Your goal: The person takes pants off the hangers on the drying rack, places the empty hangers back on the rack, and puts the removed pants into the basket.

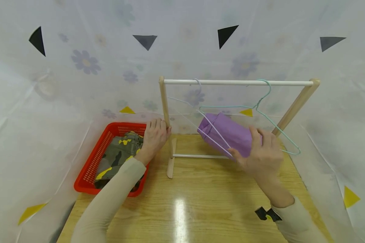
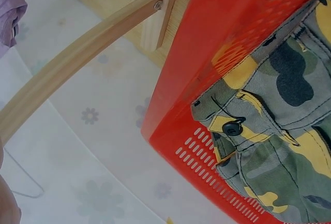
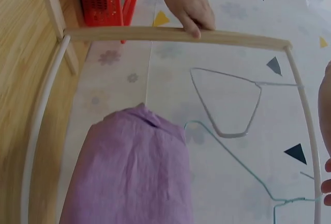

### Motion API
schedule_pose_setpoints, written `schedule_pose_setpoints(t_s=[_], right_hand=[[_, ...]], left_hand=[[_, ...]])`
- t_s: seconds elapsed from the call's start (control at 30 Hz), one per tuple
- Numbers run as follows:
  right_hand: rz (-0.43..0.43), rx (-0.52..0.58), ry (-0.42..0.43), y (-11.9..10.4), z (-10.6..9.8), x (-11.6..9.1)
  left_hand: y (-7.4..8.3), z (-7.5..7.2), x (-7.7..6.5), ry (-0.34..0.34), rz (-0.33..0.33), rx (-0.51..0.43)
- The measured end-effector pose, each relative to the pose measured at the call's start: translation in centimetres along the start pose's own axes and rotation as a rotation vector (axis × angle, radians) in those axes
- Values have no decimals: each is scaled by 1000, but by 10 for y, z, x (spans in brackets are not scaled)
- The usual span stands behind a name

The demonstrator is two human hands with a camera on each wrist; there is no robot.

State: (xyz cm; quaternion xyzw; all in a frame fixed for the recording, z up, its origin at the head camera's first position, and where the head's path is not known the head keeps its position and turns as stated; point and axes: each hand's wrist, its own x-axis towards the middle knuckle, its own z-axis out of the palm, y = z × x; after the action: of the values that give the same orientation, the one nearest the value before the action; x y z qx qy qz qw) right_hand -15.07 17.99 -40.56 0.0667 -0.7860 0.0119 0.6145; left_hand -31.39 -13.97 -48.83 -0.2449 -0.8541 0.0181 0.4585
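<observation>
My left hand [image 1: 155, 135] grips the left wooden post of a small clothes rack [image 1: 165, 104]; the right wrist view shows its thumb in front of the post. My right hand [image 1: 263, 157] holds a folded purple cloth [image 1: 231, 131] between thumb and fingers, below the rack's top rail. What kind of garment the cloth is cannot be told. A lilac hanger [image 3: 227, 135] and a teal hanger [image 1: 263, 114] hang from the rail. In the head view the lilac hanger's lower part crosses in front of the cloth, near my right thumb.
A red basket [image 1: 92, 168] stands left of the rack, with a folded camouflage garment [image 2: 279, 146] in it, a button showing. The rack's lower bar [image 1: 197, 156] runs just above the wooden table [image 1: 200, 202]. Pale flowered sheeting [image 1: 182, 57] surrounds the table's back and sides.
</observation>
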Motion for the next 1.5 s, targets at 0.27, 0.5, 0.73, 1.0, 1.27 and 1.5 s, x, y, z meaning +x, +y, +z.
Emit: schedule_pose_setpoints(t_s=[0.27, 0.5, 0.73, 1.0, 1.27, 1.5], right_hand=[[2, -52, 80, 44, 13, -4], [-24, -92, 34, 82, 26, -11], [-72, -148, 24, 111, 38, -17], [-156, -118, -131, 133, 40, -24], [-153, -107, -179, 142, 46, -32], [-133, -93, -126, 141, 51, -35]], left_hand=[[-1, 1, 1, 11, 0, 5], [-1, 3, 1, 23, 2, 17], [-1, 3, 1, 13, 2, 13], [-1, 1, 1, 5, 4, 27], [-1, 2, 0, 9, 4, 23], [-1, 4, 0, 18, 4, 30]])
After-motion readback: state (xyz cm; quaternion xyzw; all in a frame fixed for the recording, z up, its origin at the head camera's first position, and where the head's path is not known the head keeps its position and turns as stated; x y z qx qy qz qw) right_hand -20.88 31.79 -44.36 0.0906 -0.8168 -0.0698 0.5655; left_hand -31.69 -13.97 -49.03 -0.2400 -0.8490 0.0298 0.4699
